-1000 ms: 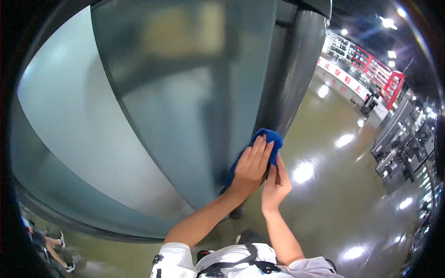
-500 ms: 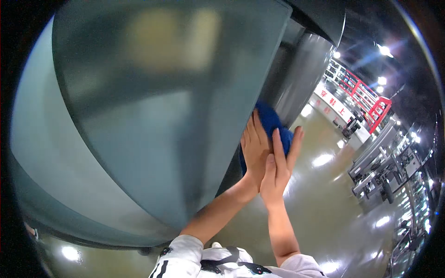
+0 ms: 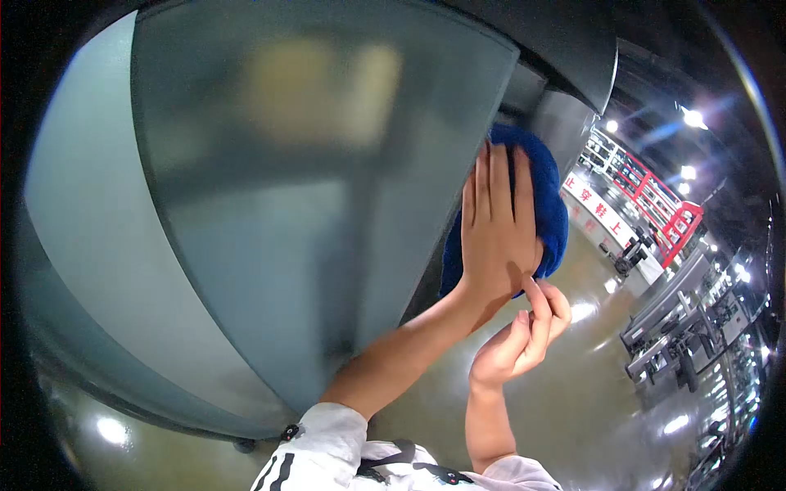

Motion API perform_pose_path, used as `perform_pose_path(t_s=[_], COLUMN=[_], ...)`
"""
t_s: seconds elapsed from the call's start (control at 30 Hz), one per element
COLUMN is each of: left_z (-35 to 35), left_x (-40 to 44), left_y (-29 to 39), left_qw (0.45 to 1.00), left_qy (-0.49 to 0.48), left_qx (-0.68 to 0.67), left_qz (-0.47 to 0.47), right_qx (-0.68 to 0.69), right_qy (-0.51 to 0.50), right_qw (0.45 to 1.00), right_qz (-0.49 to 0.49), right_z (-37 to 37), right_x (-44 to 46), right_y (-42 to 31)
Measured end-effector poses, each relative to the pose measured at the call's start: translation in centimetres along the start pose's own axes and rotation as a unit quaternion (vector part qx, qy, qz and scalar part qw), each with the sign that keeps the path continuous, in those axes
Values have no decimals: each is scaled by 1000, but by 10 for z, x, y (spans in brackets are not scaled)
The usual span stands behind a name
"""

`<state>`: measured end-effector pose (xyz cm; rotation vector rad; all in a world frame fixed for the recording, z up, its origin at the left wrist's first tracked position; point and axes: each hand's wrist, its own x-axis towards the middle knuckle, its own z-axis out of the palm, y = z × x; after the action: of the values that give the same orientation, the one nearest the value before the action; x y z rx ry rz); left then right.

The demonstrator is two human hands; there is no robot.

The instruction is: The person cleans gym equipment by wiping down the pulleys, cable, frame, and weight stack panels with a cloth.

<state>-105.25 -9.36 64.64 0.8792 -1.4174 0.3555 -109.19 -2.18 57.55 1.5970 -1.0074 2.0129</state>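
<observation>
My left hand (image 3: 498,237) lies flat with its fingers stretched out on a blue cloth (image 3: 550,192). It presses the cloth against the dark side of a large grey machine housing (image 3: 246,229), just past the edge of its front panel. My right hand (image 3: 524,335) is below it, with fingers curled in and the thumb close to the index finger. Its fingertips are by the heel of my left hand, and nothing shows between them.
A shiny metal cylinder (image 3: 565,123) rises beside the panel's upper right edge. Gym equipment (image 3: 675,327) stands at the right on the glossy floor (image 3: 589,393). Farther back is a boxing ring with red and white ropes (image 3: 647,192).
My left hand has moved up and right with the cloth, which shows more now. My right hand has come off the cloth, dropped lower and curled its fingers.
</observation>
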Motion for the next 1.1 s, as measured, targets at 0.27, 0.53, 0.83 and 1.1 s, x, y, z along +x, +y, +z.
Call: perform_pose_path(t_s=[0.27,0.53,0.83,1.1], left_z=[10,10,14,11], left_x=[-10,47,24,49], left_y=[-5,6,42,7], left_qw=[997,927,988,979], left_qy=[43,25,24,106], left_qx=[28,-330,-151,169], left_qz=[62,-175,28,32], right_qx=[41,44,21,22], right_qy=[-3,2,-22,-67], right_qw=[996,998,996,989], right_qz=[74,43,84,126], right_z=[4,-24,-41,-33], right_x=[-4,-2,-13,-17], right_y=[3,2,17,6])
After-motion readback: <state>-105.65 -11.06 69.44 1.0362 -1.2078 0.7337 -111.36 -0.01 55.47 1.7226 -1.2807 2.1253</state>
